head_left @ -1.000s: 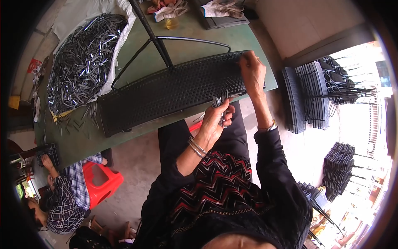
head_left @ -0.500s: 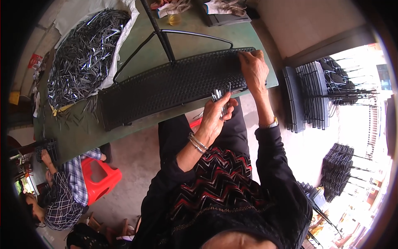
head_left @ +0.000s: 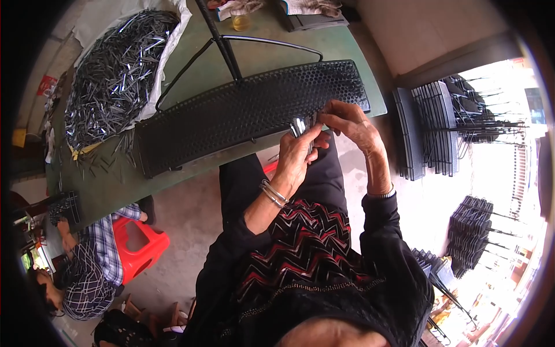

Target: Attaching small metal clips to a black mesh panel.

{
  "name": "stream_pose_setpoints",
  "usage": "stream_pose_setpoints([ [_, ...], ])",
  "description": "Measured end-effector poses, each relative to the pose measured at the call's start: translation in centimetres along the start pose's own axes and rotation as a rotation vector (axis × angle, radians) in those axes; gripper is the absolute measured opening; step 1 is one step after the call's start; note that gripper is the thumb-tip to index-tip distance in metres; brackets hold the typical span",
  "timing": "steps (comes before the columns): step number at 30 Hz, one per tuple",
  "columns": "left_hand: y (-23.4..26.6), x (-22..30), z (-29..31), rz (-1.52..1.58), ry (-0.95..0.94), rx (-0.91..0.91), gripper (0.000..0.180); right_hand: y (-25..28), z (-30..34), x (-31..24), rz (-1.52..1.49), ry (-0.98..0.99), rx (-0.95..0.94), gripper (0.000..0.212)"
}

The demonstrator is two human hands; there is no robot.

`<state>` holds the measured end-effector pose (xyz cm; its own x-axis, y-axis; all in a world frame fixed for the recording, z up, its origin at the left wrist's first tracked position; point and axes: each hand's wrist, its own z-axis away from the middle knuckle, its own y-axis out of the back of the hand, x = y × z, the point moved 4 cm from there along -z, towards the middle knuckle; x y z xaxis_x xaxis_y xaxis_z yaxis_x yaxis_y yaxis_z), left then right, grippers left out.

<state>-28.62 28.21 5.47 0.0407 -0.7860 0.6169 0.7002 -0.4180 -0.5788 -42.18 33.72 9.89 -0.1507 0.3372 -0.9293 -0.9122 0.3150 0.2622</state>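
Observation:
A long black perforated metal panel [head_left: 243,107] lies across the green table in front of me, with a black rod frame [head_left: 228,55] rising from its far edge. Just past its near edge, my left hand [head_left: 296,155] is closed around a small bunch of thin metal strips [head_left: 298,127], whose shiny ends stick up. My right hand [head_left: 351,126] meets it there, thumb and fingers pinched at the strips' ends. Whether it grips one strip or several is hidden by the fingers.
A white sack [head_left: 184,26] heaped with dark metal strips [head_left: 118,72] fills the table's left. Gloves [head_left: 312,7] and a cup of yellow liquid [head_left: 241,23] sit at the back. Stacked black racks [head_left: 436,130] stand right. Lower left, a person [head_left: 89,277] works near a red stool [head_left: 139,248].
My right hand has left the panel's right end and come down and left to the strips in my left hand. The left hand has barely moved.

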Motion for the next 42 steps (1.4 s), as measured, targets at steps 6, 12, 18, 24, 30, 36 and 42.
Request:
stream_pose_setpoints([
  [6, -0.1, 0.4, 0.2, -0.052, -0.015, 0.006, 0.016, 0.1, 0.1, -0.3, 0.002, 0.017, -0.036, 0.019],
  [12, -0.3, 0.5, 0.2, -0.059, -0.033, 0.006, 0.015, -0.1, 0.6, -0.5, -0.033, 0.030, -0.029, 0.021],
  [18, -0.5, 0.3, 0.0, -0.098, -0.048, -0.010, 0.012, -0.3, 0.4, 0.1, -0.030, 0.004, 0.008, 0.021],
  [24, -0.1, -0.4, -0.3, -0.025, -0.032, 0.035, 0.018, 0.2, 0.7, -0.2, -0.053, 0.033, -0.005, 0.016],
  [30, -0.4, 0.0, -0.3, 0.017, 0.045, 0.017, 0.020, 3.1, 0.9, -1.5, 0.112, 0.130, 0.591, 0.014],
  [36, 0.0, -1.3, -0.8, 0.141, 0.091, 0.006, 0.019, 4.6, -1.7, -0.7, 0.251, 0.350, 0.874, 0.010],
  [42, 0.2, -1.3, -0.9, 0.199, 0.103, -0.002, 0.019, 4.6, -3.9, 1.0, 0.432, 0.386, 0.883, 0.009],
])
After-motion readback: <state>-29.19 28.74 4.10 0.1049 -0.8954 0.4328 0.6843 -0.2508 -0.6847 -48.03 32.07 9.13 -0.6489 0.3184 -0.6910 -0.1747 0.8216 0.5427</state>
